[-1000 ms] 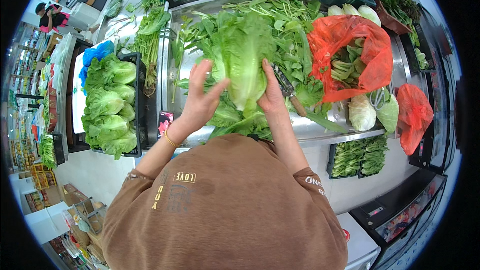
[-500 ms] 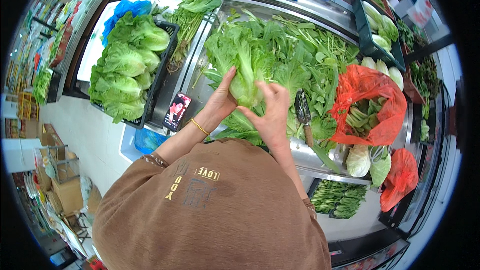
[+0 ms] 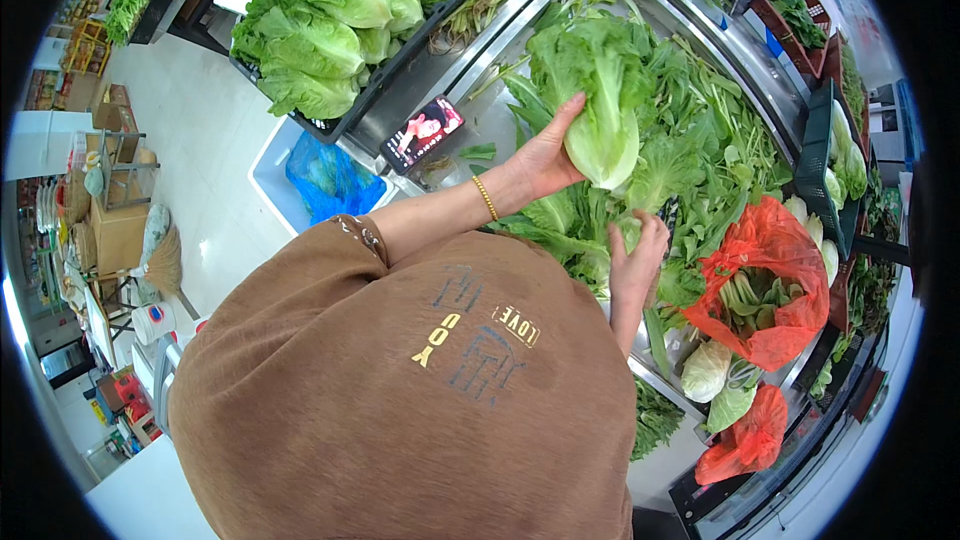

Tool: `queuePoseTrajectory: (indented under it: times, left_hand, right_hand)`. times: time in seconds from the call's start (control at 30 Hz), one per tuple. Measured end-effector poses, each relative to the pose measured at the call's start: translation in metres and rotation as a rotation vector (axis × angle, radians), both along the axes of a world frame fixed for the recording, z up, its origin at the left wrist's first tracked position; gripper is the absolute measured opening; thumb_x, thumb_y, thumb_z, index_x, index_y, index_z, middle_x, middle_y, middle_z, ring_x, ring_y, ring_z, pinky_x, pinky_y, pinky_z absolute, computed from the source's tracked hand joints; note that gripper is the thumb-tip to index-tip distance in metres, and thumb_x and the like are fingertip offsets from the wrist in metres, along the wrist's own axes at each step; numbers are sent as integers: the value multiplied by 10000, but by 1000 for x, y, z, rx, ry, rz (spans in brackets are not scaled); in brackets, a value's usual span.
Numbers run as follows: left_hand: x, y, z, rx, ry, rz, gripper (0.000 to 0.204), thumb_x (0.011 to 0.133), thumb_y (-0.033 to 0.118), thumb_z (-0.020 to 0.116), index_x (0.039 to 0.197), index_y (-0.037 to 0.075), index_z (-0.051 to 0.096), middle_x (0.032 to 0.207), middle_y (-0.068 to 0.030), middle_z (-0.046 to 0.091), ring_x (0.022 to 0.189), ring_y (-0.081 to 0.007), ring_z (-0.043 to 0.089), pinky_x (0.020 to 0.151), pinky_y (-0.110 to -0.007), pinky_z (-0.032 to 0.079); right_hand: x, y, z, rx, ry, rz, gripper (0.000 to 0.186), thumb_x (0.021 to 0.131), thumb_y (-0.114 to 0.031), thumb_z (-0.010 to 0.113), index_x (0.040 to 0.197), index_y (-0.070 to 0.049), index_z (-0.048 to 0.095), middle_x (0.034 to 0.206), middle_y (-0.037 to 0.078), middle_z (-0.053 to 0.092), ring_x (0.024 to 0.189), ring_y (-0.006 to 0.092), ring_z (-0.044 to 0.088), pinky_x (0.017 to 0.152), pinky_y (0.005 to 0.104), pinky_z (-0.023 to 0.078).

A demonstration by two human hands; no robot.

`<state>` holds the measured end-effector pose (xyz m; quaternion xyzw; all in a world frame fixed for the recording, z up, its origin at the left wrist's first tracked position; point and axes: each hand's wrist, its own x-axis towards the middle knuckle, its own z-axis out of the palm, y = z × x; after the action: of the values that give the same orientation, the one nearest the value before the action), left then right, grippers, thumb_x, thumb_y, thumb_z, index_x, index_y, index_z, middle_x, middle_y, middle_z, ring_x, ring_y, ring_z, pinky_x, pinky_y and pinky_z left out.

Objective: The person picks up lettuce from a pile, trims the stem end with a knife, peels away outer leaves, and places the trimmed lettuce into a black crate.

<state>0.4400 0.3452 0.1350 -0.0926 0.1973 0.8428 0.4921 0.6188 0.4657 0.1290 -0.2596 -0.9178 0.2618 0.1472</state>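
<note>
My left hand (image 3: pixel 548 162) grips a head of romaine lettuce (image 3: pixel 603 110) near its pale base, thumb laid along one side. The lettuce is held up over a heap of loose greens (image 3: pixel 715 130) on the metal counter. Below and to the right of it, my right hand (image 3: pixel 640 258) is closed around a loose lettuce leaf (image 3: pixel 629 231), apart from the head. Just beyond the right hand, a dark blade (image 3: pixel 669 212) shows in part; its handle is hidden.
A black crate (image 3: pixel 372 90) of lettuce heads stands at the left, near a lit phone (image 3: pixel 423 133) on the counter. Below is a light-blue bin (image 3: pixel 268 183) with a blue bag (image 3: pixel 330 180). At the right lie an open red bag (image 3: pixel 770 240) of greens and a cabbage (image 3: pixel 707 370).
The view has turned, so the crate and phone appear higher and farther right. My right hand has come away from the lettuce head with a leaf; my left still holds the head.
</note>
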Motion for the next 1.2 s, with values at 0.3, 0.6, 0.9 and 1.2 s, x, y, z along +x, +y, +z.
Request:
queuePoseTrajectory:
  times: [0.3,0.6,0.9,1.2]
  left_hand:
    - [2,-30,18,-4,493,-129,789,908,664,428,1482,134,313,1469,-74,426,1320,-237,443,1124,-467,319]
    - [-8,-53,-36,448,4,50,905,809,764,446,1482,167,343,1469,-137,413,1319,-404,414,1115,-542,322]
    - [-3,-51,-34,-7,99,99,762,844,687,537,1380,149,472,1361,-61,540,1227,-222,521,1068,-443,395]
    - [12,-50,-47,-91,34,78,742,852,690,536,1375,166,482,1338,-11,552,1233,-192,508,1067,-450,377]
  right_hand:
    - [-33,-36,41,-990,429,66,621,851,-9,683,1393,25,382,1290,125,524,1056,186,588,868,300,498]
    - [-59,-72,59,-284,286,393,406,758,-18,766,1131,-70,613,1143,131,495,895,231,555,780,332,489]
    - [-58,-75,36,-63,170,157,322,762,-122,792,1013,-38,609,1027,137,528,973,300,549,827,382,457]
    - [-47,-82,20,-256,199,67,199,855,-93,711,974,-1,580,882,81,556,630,151,556,574,292,467]
